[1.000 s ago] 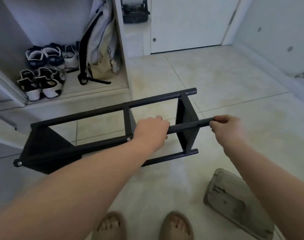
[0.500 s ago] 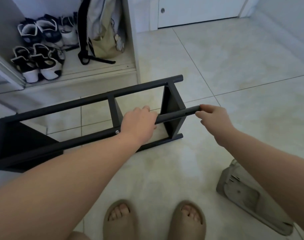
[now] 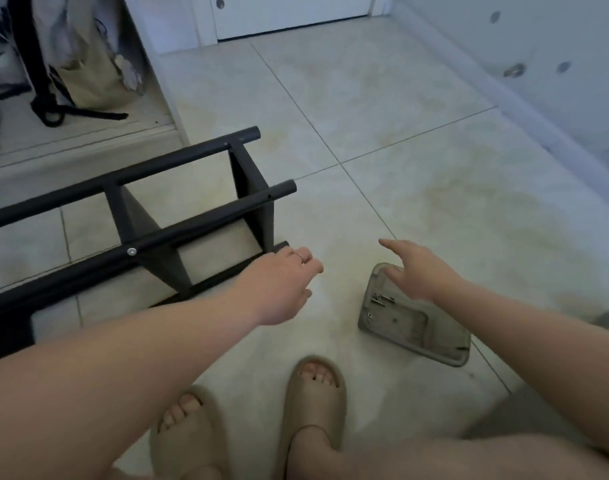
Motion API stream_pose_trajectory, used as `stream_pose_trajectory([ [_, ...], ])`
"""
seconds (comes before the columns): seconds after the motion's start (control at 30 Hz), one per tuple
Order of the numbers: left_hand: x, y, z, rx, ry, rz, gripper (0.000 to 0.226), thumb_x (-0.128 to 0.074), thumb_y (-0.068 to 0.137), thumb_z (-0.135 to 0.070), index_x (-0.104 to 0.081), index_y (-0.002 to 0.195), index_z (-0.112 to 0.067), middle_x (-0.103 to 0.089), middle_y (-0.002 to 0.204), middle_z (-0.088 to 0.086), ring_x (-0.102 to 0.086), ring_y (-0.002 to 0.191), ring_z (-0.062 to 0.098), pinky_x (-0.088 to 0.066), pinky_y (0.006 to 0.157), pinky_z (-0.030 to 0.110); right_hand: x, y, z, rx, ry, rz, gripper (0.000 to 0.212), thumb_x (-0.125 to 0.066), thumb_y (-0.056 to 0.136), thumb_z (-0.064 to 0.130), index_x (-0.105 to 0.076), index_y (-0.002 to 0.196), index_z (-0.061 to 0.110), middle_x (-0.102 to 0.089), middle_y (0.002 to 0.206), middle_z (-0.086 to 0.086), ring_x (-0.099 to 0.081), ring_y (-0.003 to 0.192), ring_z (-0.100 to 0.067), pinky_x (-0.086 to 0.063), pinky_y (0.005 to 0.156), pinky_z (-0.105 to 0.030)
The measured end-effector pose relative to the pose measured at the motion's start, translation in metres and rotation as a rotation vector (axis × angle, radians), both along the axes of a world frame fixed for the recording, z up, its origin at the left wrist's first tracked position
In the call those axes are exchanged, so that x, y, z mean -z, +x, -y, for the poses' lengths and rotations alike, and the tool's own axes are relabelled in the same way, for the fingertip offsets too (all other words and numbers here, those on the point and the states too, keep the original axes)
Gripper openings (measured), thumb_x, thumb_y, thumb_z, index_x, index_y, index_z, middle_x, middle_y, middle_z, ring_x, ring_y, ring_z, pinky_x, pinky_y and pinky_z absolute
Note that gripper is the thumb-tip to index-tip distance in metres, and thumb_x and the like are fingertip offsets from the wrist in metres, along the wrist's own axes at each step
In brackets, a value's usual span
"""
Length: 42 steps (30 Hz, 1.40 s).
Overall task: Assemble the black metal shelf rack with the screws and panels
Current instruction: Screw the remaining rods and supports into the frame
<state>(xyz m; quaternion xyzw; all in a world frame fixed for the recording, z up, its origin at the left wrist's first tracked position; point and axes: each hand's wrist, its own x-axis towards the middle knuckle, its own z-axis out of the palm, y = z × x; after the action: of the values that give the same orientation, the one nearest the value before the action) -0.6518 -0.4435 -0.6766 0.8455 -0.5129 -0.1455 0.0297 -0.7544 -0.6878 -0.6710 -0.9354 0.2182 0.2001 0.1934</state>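
Note:
The black metal shelf rack lies on its side on the tiled floor at the left, its tubes running left to right with flat panels between them and a silver screw head on the near tube. My left hand hovers just right of the rack's lowest tube end, fingers loosely curled, holding nothing. My right hand is spread with straight fingers above the far end of a grey tray that holds several small screws.
A shoe cabinet with a bag and straps stands at the upper left. A white door is at the back and a wall runs along the right. My slippered feet stand at the bottom centre.
Both hands have let go of the rack's middle tube. The rack now rests on the floor, and my hands have moved down and right, the right one over the grey tray.

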Motion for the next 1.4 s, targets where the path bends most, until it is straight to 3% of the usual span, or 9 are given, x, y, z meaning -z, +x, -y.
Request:
stream_pose_trajectory([
  [0.13,0.027,-0.022,0.043,-0.048,0.069,-0.239,0.043,-0.047,0.101,-0.039,-0.039,0.142,-0.028,-0.043,0.143,-0.002,-0.051,0.125,0.024,-0.048,0.092,0.041,0.033,-0.031,0.033,0.027,-0.01,-0.075,0.055,-0.054,0.102,0.026,-0.04,0.155,0.024,-0.046,0.156,-0.005,-0.043,0.142,-0.027,-0.037,0.114,-0.037],
  [0.3,0.081,-0.047,0.09,-0.212,0.091,-0.564,0.048,-0.049,0.101,-0.039,-0.038,0.145,-0.024,-0.051,0.143,0.002,-0.05,0.128,0.026,-0.042,0.103,0.038,0.094,-0.051,0.06,0.123,0.068,-0.137,0.045,-0.057,0.101,0.027,-0.054,0.145,0.024,-0.064,0.137,-0.001,-0.061,0.124,-0.023,-0.046,0.103,-0.033],
  [0.47,0.132,-0.058,0.115,-0.423,0.074,-0.72,0.049,-0.047,0.102,-0.037,-0.037,0.146,-0.02,-0.06,0.131,0.008,-0.054,0.123,0.029,-0.044,0.104,0.042,0.155,-0.056,0.07,0.183,0.117,-0.124,0.036,-0.057,0.099,0.023,-0.065,0.134,0.023,-0.072,0.12,-0.004,-0.067,0.105,-0.024,-0.052,0.095,-0.037],
  [0.73,0.166,-0.069,0.127,-0.608,-0.066,-0.943,0.019,-0.054,0.099,-0.029,-0.054,0.117,-0.02,-0.07,0.097,0.004,-0.066,0.093,0.028,-0.048,0.078,0.033,0.209,-0.04,0.071,0.092,0.011,-0.128,0.032,-0.062,0.099,0.031,-0.065,0.13,0.025,-0.069,0.122,-0.008,-0.063,0.112,-0.032,-0.052,0.084,-0.038],
  [0.87,0.166,-0.066,0.126,-0.616,-0.091,-0.971,0.006,-0.057,0.097,-0.027,-0.054,0.102,-0.028,-0.07,0.088,-0.001,-0.064,0.083,0.023,-0.047,0.072,0.031,0.22,-0.031,0.069,-0.003,-0.126,-0.221,0.026,-0.057,0.101,0.032,-0.062,0.123,0.019,-0.066,0.123,-0.011,-0.062,0.111,-0.034,-0.046,0.075,-0.036],
  [1.07,0.157,-0.062,0.123,-0.604,-0.034,-0.964,0.022,-0.06,0.096,-0.031,-0.059,0.117,-0.022,-0.071,0.1,0.004,-0.067,0.098,0.028,-0.052,0.089,0.035,0.212,-0.027,0.06,-0.057,-0.197,-0.25,0.024,-0.053,0.099,0.028,-0.061,0.119,0.019,-0.066,0.12,-0.01,-0.064,0.107,-0.035,-0.043,0.071,-0.035],
  [1.2,0.14,-0.049,0.11,-0.494,0.122,-0.838,0.038,-0.057,0.098,-0.038,-0.054,0.132,-0.022,-0.063,0.126,0.005,-0.058,0.116,0.025,-0.043,0.095,0.03,0.179,-0.034,0.056,0.091,-0.021,-0.117,0.005,-0.062,0.092,0.022,-0.059,0.094,0.019,-0.068,0.099,-0.009,-0.064,0.091,-0.034,-0.05,0.07,-0.036],
  [1.27,0.119,-0.037,0.1,-0.456,0.174,-0.765,0.037,-0.055,0.098,-0.039,-0.054,0.131,-0.023,-0.06,0.13,0.003,-0.056,0.117,0.024,-0.042,0.095,0.029,0.154,-0.034,0.054,0.157,0.095,-0.022,0.011,-0.065,0.089,0.014,-0.056,0.084,0.017,-0.067,0.086,-0.007,-0.063,0.084,-0.032,-0.052,0.072,-0.037],
  [1.4,0.06,-0.011,0.074,-0.46,0.171,-0.615,0.032,-0.054,0.098,-0.039,-0.054,0.127,-0.025,-0.059,0.129,0.0,-0.056,0.116,0.021,-0.046,0.095,0.032,0.088,-0.024,0.039,0.197,0.206,0.171,0.015,-0.064,0.089,0.005,-0.058,0.093,0.019,-0.062,0.079,0.003,-0.059,0.078,-0.021,-0.043,0.069,-0.03],
])
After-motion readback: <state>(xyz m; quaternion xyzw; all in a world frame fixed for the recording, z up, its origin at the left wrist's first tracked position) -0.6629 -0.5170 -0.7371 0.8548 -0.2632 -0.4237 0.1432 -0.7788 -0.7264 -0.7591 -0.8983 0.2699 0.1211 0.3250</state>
